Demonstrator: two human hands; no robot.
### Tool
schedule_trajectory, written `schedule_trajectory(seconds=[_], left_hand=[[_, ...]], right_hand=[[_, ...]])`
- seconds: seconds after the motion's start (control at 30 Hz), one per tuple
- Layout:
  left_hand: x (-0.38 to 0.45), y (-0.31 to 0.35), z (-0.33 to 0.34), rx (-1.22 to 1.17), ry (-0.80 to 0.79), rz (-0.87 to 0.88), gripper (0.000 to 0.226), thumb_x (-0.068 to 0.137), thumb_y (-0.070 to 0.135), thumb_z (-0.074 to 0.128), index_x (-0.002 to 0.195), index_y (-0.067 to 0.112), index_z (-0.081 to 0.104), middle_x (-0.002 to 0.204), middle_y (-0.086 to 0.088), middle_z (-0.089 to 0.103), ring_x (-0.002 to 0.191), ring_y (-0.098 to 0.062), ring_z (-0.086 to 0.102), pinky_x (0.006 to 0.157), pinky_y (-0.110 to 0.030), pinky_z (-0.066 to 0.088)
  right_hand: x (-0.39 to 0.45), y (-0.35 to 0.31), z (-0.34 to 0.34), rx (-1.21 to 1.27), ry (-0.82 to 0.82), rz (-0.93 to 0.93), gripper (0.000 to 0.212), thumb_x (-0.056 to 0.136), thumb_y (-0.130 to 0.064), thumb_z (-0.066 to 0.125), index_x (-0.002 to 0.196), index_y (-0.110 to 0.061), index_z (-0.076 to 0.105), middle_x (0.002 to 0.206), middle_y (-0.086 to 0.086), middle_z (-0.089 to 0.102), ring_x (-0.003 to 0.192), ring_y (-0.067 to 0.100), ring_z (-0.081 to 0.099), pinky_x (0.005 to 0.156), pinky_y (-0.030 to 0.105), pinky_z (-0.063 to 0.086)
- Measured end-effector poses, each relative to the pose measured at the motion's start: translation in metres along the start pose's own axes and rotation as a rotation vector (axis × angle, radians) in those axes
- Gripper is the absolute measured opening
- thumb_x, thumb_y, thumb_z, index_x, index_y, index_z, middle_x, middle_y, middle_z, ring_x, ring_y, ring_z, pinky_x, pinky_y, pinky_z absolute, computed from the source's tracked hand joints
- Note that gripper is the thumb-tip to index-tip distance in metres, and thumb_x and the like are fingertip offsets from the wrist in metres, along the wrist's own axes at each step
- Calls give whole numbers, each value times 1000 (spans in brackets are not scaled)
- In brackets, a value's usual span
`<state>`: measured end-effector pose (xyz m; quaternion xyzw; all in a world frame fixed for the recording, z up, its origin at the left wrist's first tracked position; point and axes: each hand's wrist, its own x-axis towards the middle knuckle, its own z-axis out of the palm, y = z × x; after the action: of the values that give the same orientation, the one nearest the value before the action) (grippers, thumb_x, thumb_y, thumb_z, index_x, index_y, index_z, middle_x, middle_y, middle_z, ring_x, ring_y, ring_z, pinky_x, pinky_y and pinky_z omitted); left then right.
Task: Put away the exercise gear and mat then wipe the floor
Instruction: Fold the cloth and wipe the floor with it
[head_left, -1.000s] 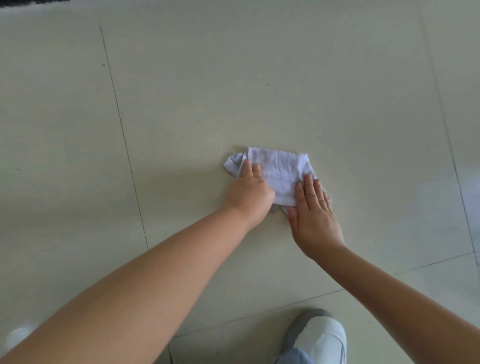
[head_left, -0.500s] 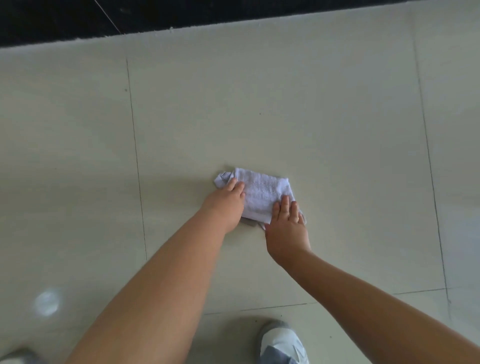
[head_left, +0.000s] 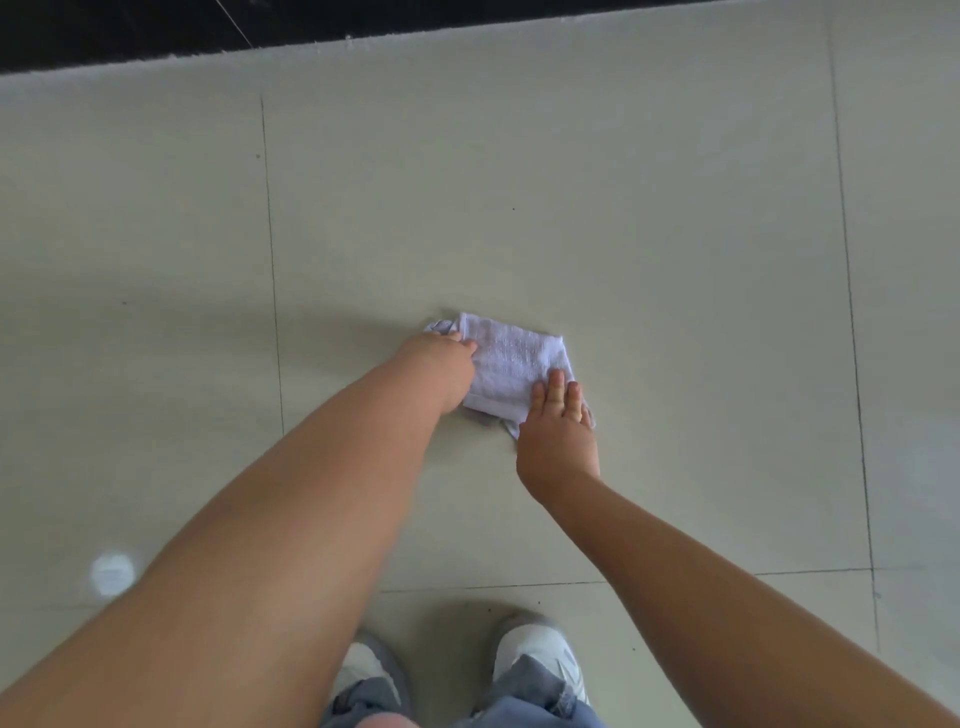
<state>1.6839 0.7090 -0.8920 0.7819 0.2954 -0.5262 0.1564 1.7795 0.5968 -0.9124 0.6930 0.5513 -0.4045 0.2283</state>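
White folded terry cloth (head_left: 511, 364) lies flat on the pale beige tiled floor (head_left: 649, 234), with no writing I can read on it. My left hand (head_left: 447, 371) presses its left edge, fingers mostly hidden, so I cannot tell that grip. My right hand (head_left: 558, 434) rests on the near right corner, fingers straight and together. White-and-grey sneakers (head_left: 537, 657) stand below; a black strip (head_left: 156, 31) borders the far floor.

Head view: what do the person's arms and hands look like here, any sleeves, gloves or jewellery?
Both forearms are bare up to the frame's edge, with no sleeve showing. The left hand and right hand wear no gloves, and no rings, watch or wristband are visible. No markings show on either arm.
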Motion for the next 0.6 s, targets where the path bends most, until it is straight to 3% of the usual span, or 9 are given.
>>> schedule_trajectory(seconds=[0.13, 0.27, 0.43, 0.5, 0.57, 0.6], left_hand=[[-5, -1, 3, 112, 57, 51, 53, 101, 15, 33, 151, 7, 18, 159, -10, 9, 148, -27, 9, 120, -35, 11], [-13, 1, 14, 183, 125, 123, 56, 100, 13, 33, 152, 13, 11, 161, -5, 0, 150, -21, 0, 121, -32, 7], [-6, 28, 2, 308, 195, 302, 56, 100, 13, 35, 152, 12, 13, 161, -5, -1, 150, -19, -2, 121, -31, 5], [0, 39, -2, 352, 222, 360, 57, 100, 12, 36, 152, 12, 13, 161, -5, -2, 150, -19, -2, 121, -31, 4], [7, 53, -2, 376, 250, 400, 57, 100, 12, 36, 152, 11, 12, 161, -6, -2, 150, -20, -2, 122, -32, 6], [8, 60, -3, 383, 262, 410, 57, 100, 12, 36, 152, 10, 12, 161, -7, -2, 150, -21, -2, 122, -33, 6]], right_hand=[[-1, 8, 4, 36, 53, -27, 60, 100, -17, 26, 148, -4, -8, 157, 13, -17, 147, 29, -8, 120, 33, 4], [-10, 16, 14, 127, 108, -58, 59, 99, -16, 24, 148, -6, -8, 157, 6, -19, 147, 20, -12, 120, 27, -1], [-41, 42, 48, 128, 114, 48, 62, 99, -14, 23, 145, -5, -17, 156, 7, -23, 146, 22, -18, 115, 28, -13], [-48, 54, 57, 90, 169, 64, 69, 97, -19, 37, 141, 0, -13, 156, 9, -14, 148, 26, -3, 111, 30, -8], [-55, 61, 56, -18, 210, 157, 82, 80, -27, 67, 140, 8, 23, 153, 15, 23, 140, 30, 33, 110, 36, 15], [-58, 66, 54, -75, 216, 179, 79, 80, -28, 67, 140, 8, 29, 152, 16, 27, 139, 31, 34, 111, 38, 17]])
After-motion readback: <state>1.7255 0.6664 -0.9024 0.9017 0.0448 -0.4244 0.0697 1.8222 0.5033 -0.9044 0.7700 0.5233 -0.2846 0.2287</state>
